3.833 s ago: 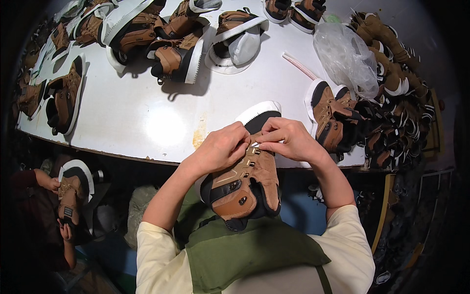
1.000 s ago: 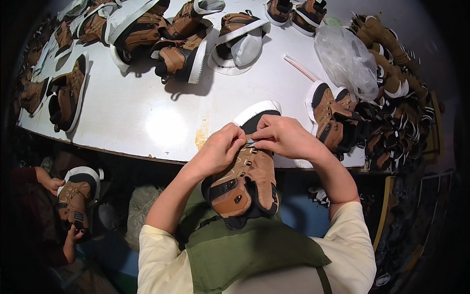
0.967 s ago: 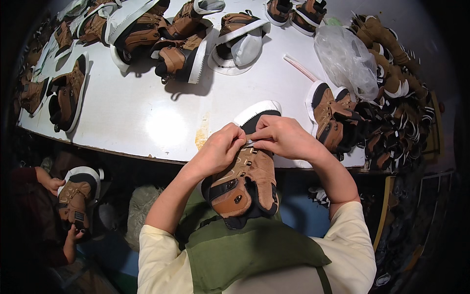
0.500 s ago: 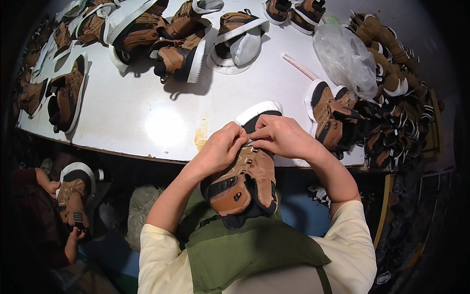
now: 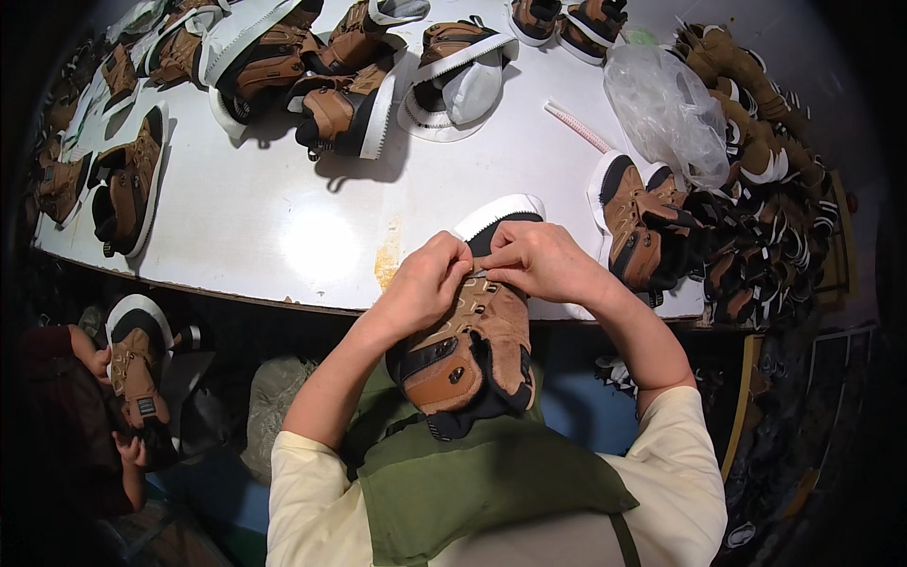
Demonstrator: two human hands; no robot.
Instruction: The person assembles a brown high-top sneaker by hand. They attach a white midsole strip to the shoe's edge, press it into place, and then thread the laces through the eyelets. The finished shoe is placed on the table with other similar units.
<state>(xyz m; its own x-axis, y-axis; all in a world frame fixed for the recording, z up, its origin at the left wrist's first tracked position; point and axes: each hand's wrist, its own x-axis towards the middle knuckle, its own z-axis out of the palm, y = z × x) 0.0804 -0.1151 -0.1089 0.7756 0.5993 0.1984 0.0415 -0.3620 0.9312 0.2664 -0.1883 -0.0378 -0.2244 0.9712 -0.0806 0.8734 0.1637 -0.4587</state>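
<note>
A brown and black boot upper (image 5: pixel 463 354) with a wide white edge round its toe rests against the table edge, its heel end at my green apron. Both hands meet over it, at the base of the lacing just behind the black toe. My left hand (image 5: pixel 430 279) is closed in a pinch there. Opposite, my right hand (image 5: pixel 543 263) pinches with thumb and forefinger. Between the fingertips shows a thin pale strip (image 5: pixel 478 273); its kind is too small to make out, and the fingers partly cover it.
The white table (image 5: pixel 236 208) carries several similar boot uppers (image 5: pixel 345 109) at the back and left. On the right lie a clear plastic bag (image 5: pixel 666 113), a pinkish-white strip (image 5: pixel 578 128) and a dense heap of uppers (image 5: pixel 756 236). At lower left, another person's hands hold an upper (image 5: pixel 140 364).
My hands stay at the same spot, with only slight finger movement at the pale strip. The other person's upper has shifted slightly, and their lower hand has moved left.
</note>
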